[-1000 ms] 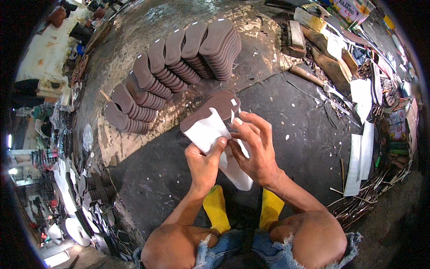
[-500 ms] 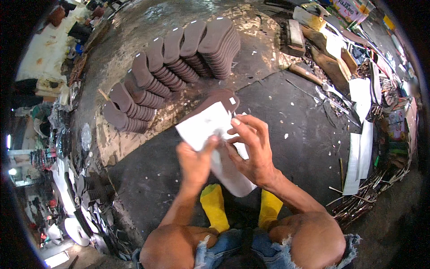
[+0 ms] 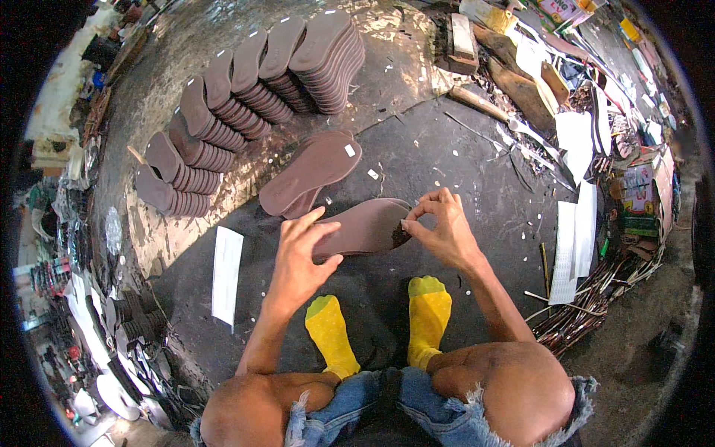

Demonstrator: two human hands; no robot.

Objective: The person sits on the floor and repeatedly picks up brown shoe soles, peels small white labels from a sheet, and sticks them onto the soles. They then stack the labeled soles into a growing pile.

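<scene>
A brown shoe sole (image 3: 361,229) lies crosswise on the dark mat in front of my feet. At its left end is my left hand (image 3: 298,249), fingers spread, thumb beside the sole's near edge. Over the right end, my right hand (image 3: 447,231) has thumb and forefinger pinched together; whatever they hold is too small to make out. Just beyond lie a few overlapping brown soles (image 3: 309,175), the top one bearing a small white sticker (image 3: 349,150). A white sheet (image 3: 227,276) rests flat to the left.
Several stacks of brown soles (image 3: 320,56) stand in a slanting row at the far left. On the right lie a wooden-handled tool (image 3: 480,103), white paper strips (image 3: 564,253) and a bundle of thin sticks (image 3: 577,320). My yellow-socked feet (image 3: 428,316) are close by.
The white sheet has left my hands and now lies on the mat at the left. My hands have spread apart to the two ends of the sole. The whole view has shifted slightly.
</scene>
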